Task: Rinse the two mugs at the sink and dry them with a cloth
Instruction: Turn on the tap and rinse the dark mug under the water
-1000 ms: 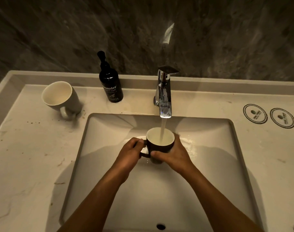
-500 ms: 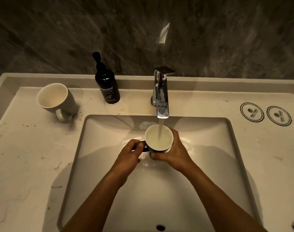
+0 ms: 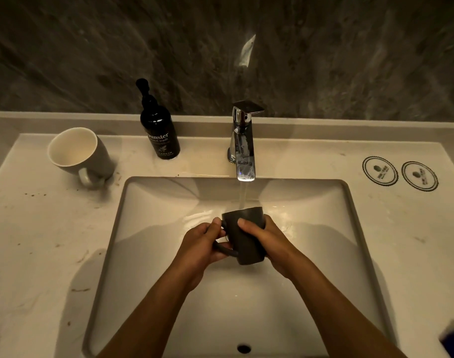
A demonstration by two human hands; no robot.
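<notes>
Wall: dark veined stone fills my view behind the faucet (image 3: 242, 143).
Countertop (image 3: 39, 249): pale marble with brown specks and smears, spreading to both sides of the faucet.
Basin (image 3: 153, 228): rectangular and wet; its back edge sits right under the faucet spout and its overflow hole lies at the near side, far from the faucet.
Water: I see a steady stream dropping from the faucet spout onto the far rim of the dark mug (image 3: 246, 236).
Dark mug: I hold it over the basin, below and in front of the faucet, tipped so its mouth faces away from me toward the faucet; handle points left.
Left hand (image 3: 202, 246): my fingers are curled round the handle, thumb lying on top of it near the mug body.
Right hand (image 3: 269, 241): it wraps the mug's right side, thumb pressed flat across the front wall; the other fingers are behind the mug, so I cannot tell how they lie.
Grey mug (image 3: 79, 153): it stands on the counter well to the left of the faucet, looking tilted in this wide lens, cream inside, handle toward the basin.
Hand-wash bottle (image 3: 158, 127): dark pump bottle, upright, left of the faucet, between it and the grey mug.
Round stickers (image 3: 400, 174): two printed circles side by side on the counter far right of the faucet.
</notes>
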